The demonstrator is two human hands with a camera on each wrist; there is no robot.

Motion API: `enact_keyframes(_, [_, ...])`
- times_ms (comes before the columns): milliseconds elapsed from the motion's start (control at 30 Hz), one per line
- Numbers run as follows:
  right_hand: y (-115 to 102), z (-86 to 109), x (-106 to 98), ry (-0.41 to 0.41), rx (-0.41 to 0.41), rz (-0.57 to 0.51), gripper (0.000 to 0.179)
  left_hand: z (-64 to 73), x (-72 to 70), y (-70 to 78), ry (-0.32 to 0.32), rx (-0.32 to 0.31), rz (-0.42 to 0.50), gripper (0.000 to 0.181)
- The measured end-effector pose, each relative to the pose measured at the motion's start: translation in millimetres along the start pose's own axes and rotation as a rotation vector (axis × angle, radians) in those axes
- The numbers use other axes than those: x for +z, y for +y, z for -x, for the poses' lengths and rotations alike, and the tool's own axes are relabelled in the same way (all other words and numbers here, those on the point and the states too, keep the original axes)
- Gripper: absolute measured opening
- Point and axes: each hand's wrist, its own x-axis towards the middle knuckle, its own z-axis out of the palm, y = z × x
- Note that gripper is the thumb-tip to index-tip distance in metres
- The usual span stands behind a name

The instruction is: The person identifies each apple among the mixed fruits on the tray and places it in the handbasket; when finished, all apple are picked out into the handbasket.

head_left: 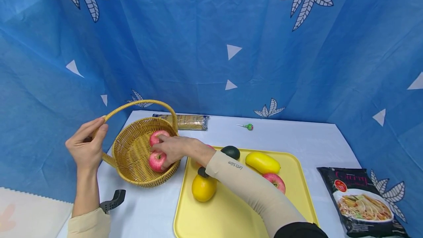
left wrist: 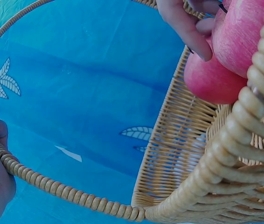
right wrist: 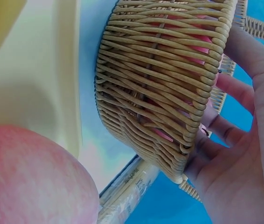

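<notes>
My left hand grips the arched handle of a woven wicker basket at the left of the table, fingers and thumb closed round it. My right hand reaches over the basket's right rim. Its fingers and thumb curl round the nearer red apple. Just behind that one lies a second apple, partly covered by the fingers. From the left wrist view, both apples sit close together, with a fingertip against the lower apple. The right wrist view shows the palm beside the wicker wall.
A yellow tray bears a round yellow fruit, a dark green avocado, a long yellow fruit and an apple. Behind lie a spaghetti pack and a lollipop; rightward, a black noodle bag.
</notes>
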Motion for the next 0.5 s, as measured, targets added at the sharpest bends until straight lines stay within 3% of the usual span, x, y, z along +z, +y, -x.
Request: enact_keyframes(500, [2.5, 5.1, -9.5, 0.010, -0.041, 0.026, 0.069, -0.3, 0.6, 0.0, -0.003, 0.002, 0.018, 0.018])
